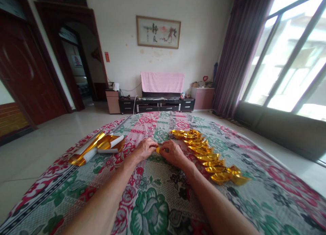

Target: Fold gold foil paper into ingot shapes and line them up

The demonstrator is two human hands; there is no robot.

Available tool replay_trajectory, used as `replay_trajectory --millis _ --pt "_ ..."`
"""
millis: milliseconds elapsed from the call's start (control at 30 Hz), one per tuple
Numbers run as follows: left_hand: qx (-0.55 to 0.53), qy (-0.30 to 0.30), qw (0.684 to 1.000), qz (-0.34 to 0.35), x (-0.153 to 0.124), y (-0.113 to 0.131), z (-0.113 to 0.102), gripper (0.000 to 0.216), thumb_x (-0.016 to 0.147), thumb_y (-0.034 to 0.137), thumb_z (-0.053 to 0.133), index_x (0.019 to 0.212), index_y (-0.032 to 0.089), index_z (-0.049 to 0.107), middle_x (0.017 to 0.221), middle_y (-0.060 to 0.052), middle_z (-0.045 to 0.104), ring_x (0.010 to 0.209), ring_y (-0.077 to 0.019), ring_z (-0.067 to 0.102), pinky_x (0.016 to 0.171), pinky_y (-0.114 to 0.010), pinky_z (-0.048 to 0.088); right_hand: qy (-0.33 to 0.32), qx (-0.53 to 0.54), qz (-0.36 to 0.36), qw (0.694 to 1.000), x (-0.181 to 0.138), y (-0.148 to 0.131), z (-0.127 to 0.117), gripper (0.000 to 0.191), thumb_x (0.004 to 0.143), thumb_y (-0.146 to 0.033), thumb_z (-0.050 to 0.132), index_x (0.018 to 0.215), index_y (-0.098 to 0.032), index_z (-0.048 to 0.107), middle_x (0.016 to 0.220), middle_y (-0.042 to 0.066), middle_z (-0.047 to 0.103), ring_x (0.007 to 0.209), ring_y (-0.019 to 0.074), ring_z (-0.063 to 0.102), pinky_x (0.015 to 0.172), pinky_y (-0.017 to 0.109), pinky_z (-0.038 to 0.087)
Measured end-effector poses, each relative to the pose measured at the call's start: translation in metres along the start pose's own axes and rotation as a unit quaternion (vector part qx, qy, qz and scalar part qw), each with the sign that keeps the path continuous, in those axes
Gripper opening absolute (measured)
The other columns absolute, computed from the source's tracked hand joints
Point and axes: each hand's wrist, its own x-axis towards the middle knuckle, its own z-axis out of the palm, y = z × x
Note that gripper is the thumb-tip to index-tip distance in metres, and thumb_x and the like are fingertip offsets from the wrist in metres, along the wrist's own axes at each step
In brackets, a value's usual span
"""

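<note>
Between my two hands is a small piece of gold foil paper [158, 149], mostly covered by my fingers. My left hand [145, 148] pinches its left side, and my right hand [173, 153] grips its right side with bent fingers. How the piece is folded is hidden. To the right of my right hand lies a row of folded gold foil ingots [207, 158], several of them overlapping. Left of my left hand, curled sheets of gold foil paper [110, 144] with white backs rest on the flowered cloth [150, 211].
The cloth covers a broad rounded surface under my arms. Beyond it a low black TV cabinet [150, 108] stands against the wall, with a pink towel [163, 81] draped over a screen. Purple curtains [236, 51] and a window are at the right, dark red doors [28, 65] at the left.
</note>
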Motion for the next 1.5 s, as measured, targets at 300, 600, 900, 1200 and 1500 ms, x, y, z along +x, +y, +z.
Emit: replay_trajectory --millis 300,600,900,1200,1500 --pt "0.070 -0.006 0.995 0.065 -0.003 -0.004 0.001 0.030 0.072 0.009 0.045 0.086 0.021 0.068 0.112 -0.005 0.057 0.101 -0.0173 0.053 0.094 -0.031 0.039 0.011 -0.016 -0.012 1.000 -0.004 -0.009 0.000 0.006 0.070 -0.022 0.061 0.067 -0.018 0.064 0.082 0.005 0.061 0.082 0.0150 0.054 0.077 0.026 0.042" --pt "0.027 0.000 0.996 0.088 -0.001 -0.002 0.003 0.042 0.063 0.001 0.041 0.092 0.019 0.065 0.108 -0.004 0.060 0.102 -0.0149 0.054 0.093 -0.027 0.041 -0.015 -0.073 -0.049 0.996 -0.004 -0.013 0.000 0.008 0.073 -0.015 0.052 0.073 -0.017 0.060 0.078 0.004 0.058 0.079 0.0142 0.053 0.074 0.024 0.039" --pt "0.061 0.010 0.992 0.107 -0.004 0.011 -0.005 0.025 0.062 0.010 0.052 0.079 0.020 0.068 0.086 -0.003 0.065 0.088 -0.0174 0.056 0.088 -0.031 0.040 -0.017 -0.023 -0.093 0.995 -0.007 -0.004 -0.009 0.016 0.067 -0.005 0.048 0.070 -0.017 0.058 0.084 0.004 0.061 0.081 0.0137 0.056 0.073 0.023 0.041" --pt "0.097 -0.028 0.987 0.122 -0.006 0.020 -0.011 0.030 0.061 0.010 0.051 0.081 0.022 0.070 0.077 -0.004 0.063 0.081 -0.0176 0.053 0.083 -0.030 0.039 -0.046 0.054 -0.108 0.992 -0.008 0.003 -0.016 0.028 0.063 0.001 0.041 0.074 -0.018 0.058 0.086 0.002 0.063 0.082 0.0123 0.057 0.077 0.024 0.043" --pt "0.063 -0.039 0.993 0.092 -0.006 0.017 -0.010 0.023 0.067 0.015 0.053 0.083 0.022 0.068 0.082 -0.003 0.063 0.083 -0.0167 0.053 0.083 -0.029 0.039 -0.058 0.068 -0.112 0.990 -0.008 0.002 -0.018 0.029 0.061 0.001 0.039 0.071 -0.019 0.059 0.085 0.001 0.064 0.080 0.0118 0.058 0.076 0.023 0.044"
